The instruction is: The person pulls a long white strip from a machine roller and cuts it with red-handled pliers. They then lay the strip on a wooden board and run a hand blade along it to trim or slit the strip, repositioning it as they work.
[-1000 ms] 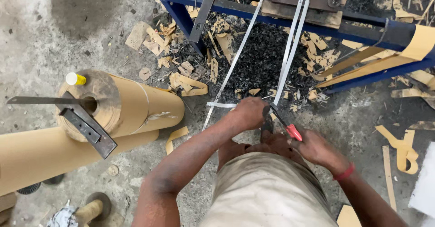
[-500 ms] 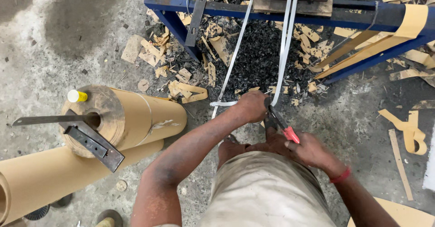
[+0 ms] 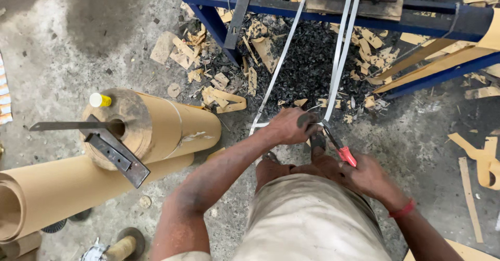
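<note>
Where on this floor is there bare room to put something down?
Bare concrete lies at upper left, between the brown paper roll and the blue steel frame, and at right beyond the right hand. Under the frame, cardboard scraps and dark shavings crowd the floor.

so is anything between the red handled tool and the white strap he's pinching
Nothing visible. The left hand grips the white strap where it bends, and the red-handled tool in the right hand has its head right at that spot. The contact point itself is hidden behind the fingers.
</note>
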